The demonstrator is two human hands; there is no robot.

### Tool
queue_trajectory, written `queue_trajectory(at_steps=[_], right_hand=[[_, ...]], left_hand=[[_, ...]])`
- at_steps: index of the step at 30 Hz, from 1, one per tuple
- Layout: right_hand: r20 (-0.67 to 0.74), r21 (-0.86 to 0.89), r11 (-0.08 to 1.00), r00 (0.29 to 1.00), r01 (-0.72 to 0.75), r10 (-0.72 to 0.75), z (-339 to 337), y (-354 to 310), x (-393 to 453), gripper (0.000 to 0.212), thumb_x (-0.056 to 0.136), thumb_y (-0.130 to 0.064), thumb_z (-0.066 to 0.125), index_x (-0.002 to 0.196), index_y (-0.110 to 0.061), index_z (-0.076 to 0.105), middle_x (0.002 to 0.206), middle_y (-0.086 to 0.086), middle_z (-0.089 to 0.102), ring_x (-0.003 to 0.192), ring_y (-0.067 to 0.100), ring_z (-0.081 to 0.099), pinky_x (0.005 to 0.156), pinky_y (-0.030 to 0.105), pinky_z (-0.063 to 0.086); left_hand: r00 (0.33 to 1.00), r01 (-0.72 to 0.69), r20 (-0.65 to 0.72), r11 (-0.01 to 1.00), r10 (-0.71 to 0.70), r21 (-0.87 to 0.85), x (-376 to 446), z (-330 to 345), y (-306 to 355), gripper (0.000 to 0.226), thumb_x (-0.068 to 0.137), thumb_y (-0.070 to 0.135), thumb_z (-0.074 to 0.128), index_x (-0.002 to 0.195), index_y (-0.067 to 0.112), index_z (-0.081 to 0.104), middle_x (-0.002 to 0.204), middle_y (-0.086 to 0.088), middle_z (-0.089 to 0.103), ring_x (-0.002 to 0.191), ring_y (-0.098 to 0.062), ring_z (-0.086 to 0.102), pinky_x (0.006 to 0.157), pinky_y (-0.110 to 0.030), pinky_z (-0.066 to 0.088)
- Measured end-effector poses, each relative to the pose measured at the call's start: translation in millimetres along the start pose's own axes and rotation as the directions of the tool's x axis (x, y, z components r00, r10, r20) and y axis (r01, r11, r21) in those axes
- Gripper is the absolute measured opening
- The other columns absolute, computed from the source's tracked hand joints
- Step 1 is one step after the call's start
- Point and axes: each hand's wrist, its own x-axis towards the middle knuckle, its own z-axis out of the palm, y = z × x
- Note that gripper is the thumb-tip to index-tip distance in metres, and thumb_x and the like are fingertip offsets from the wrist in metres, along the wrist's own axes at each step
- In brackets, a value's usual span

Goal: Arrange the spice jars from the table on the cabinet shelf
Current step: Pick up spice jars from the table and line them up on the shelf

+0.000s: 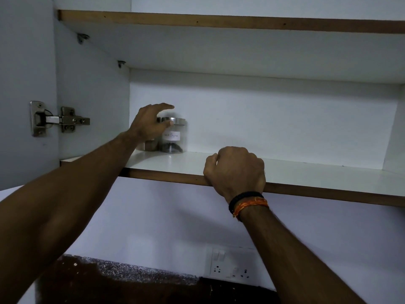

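Observation:
A clear glass spice jar (174, 137) with a steel lid and a white handwritten label stands at the back left of the lower cabinet shelf (306, 172). A second jar (151, 145) stands just left of it, mostly hidden by my left hand. My left hand (151, 123) reaches into the shelf with fingers spread; its thumb touches the labelled jar's lid and the fingers hover above it. My right hand (235, 170) rests as a curled fist on the shelf's front edge, with nothing visible in it.
An upper shelf (219, 21) hangs above. The cabinet's left wall carries a metal door hinge (59, 119). Below the shelf are a white wall, a switch and socket plate (230, 266) and a dark speckled counter (131, 286).

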Motion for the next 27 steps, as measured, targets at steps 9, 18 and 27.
queue_trajectory(at_steps=[9,18,27], right_hand=[[0.035,0.014,1.000,0.999,-0.017,0.016,-3,1,1,0.039,0.089,-0.036,0.044,0.055,-0.017,0.044,0.053,-0.003,0.040,0.046,0.014,0.031,0.049,0.024,0.016],[0.113,0.037,0.989,0.982,0.146,-0.149,-15,6,-13,0.053,0.103,-0.038,0.033,0.076,-0.011,0.069,0.078,0.009,0.066,0.078,0.030,0.059,0.067,0.034,0.039],[0.070,0.110,0.982,0.984,0.154,-0.162,-24,-17,-76,0.039,0.095,-0.030,0.046,0.128,-0.014,0.061,0.124,0.008,0.064,0.116,0.030,0.055,0.105,0.045,0.032]], left_hand=[[0.996,0.016,0.093,1.000,-0.014,-0.011,-38,-23,32,0.043,0.091,0.026,0.071,0.132,0.015,0.062,0.132,-0.006,0.064,0.118,-0.024,0.060,0.100,-0.038,0.048],[0.955,-0.147,0.266,0.988,0.133,0.034,-116,-64,71,0.033,0.095,0.035,0.064,0.125,0.023,0.067,0.129,0.004,0.066,0.109,-0.007,0.056,0.084,-0.018,0.040],[0.981,-0.146,0.133,0.989,0.142,0.016,-199,-88,102,0.031,0.092,0.027,0.068,0.120,0.016,0.068,0.122,0.003,0.069,0.112,-0.010,0.060,0.091,-0.006,0.037]])
